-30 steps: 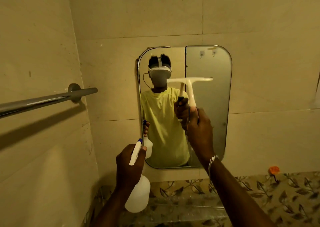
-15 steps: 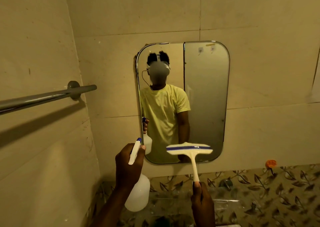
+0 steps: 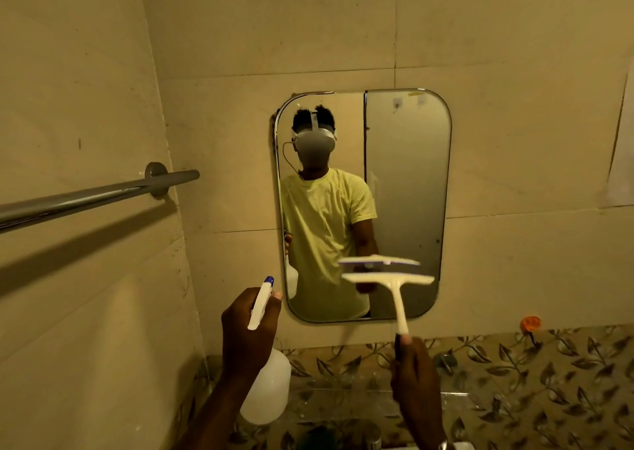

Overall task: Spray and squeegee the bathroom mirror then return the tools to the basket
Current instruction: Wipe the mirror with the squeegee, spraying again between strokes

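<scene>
A rounded rectangular mirror (image 3: 408, 175) hangs on the beige tiled wall and reflects a person in a yellow shirt. My left hand (image 3: 245, 336) holds a white spray bottle (image 3: 266, 389) by its neck, with the blue-tipped nozzle pointing up toward the mirror's lower left corner. My right hand (image 3: 417, 377) grips the handle of a white squeegee (image 3: 394, 286). Its blade lies level against the lower right part of the glass, and its reflection shows just above it. No basket is in view.
A metal towel bar (image 3: 92, 197) juts out from the left wall at about head height. Below the mirror runs a band of leaf-patterned tiles (image 3: 535, 381) with an orange hook (image 3: 530, 324) at the right. A dark tap fitting (image 3: 446, 360) sits near my right hand.
One second ago the squeegee was high on the mirror; my right hand pulled it down to the bottom, then lifted it slightly. My left hand and the bottle stayed put.
</scene>
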Tool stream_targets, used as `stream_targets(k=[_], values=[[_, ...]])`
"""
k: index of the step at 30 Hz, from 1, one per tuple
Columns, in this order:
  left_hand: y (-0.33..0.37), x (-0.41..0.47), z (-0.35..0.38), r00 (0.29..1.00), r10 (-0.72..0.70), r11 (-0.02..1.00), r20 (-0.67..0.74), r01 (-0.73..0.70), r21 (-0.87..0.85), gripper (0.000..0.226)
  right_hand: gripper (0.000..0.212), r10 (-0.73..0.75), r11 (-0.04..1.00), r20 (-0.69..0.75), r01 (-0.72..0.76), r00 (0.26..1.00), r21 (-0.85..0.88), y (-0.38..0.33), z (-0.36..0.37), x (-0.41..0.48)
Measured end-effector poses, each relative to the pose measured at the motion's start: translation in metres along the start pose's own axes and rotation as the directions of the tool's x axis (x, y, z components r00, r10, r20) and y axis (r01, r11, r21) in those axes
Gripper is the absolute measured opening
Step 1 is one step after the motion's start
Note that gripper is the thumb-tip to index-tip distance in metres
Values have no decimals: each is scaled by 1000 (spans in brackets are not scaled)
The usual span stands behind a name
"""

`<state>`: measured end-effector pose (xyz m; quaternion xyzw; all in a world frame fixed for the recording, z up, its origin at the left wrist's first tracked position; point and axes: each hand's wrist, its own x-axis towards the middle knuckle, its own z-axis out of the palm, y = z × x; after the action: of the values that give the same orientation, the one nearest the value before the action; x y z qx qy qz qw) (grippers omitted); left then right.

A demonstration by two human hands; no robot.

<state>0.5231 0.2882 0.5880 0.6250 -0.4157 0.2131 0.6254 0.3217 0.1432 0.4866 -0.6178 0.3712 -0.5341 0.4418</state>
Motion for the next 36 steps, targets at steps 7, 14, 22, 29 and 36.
stream_targets(k=[7, 14, 22, 29, 36], values=[[4, 3, 6, 999, 35, 999, 13, -35, 6, 10, 40, -289, 944, -34, 291, 957, 153, -151, -33, 98], [12, 6, 19, 996, 74, 997, 52, -73, -21, 3, 44, -412, 903, -43, 415, 910, 111, -259, -40, 169], [12, 6, 34, 997, 40, 999, 71, -38, -32, 11, 41, -349, 936, -69, 351, 935, 14, -202, -45, 166], [11, 2, 44, 997, 0, 1000, 81, 2, -30, 6, 47, -194, 980, -103, 189, 976, -54, -24, -45, 82], [18, -5, 58, 995, -29, 998, 94, 33, -47, 9, 39, 281, 959, -94, -283, 955, -1, 105, -37, -5]])
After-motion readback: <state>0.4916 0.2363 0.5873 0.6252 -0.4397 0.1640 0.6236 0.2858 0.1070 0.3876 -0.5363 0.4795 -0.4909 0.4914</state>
